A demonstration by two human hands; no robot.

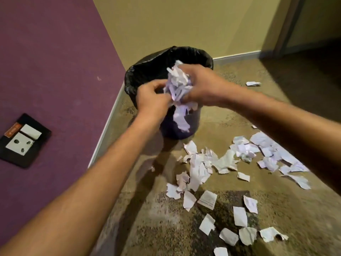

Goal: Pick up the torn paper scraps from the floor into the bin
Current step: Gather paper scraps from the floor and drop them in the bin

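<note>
1. Loose paper scraps (217,183) litter floor (166,228), 5 o'clock of bin.
2. Left hand (151,100) and right hand (204,85) both grip scrap wad (178,84) over black-lined bin (147,71), corner at 12 o'clock.

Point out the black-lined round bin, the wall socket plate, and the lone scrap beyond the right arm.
Black-lined round bin (147,71), head view, liner rim.
Socket plate (24,140), head view, centre.
Lone scrap (253,83), head view, middle.

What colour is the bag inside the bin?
Black. The bin bag shows best in the head view.
</note>
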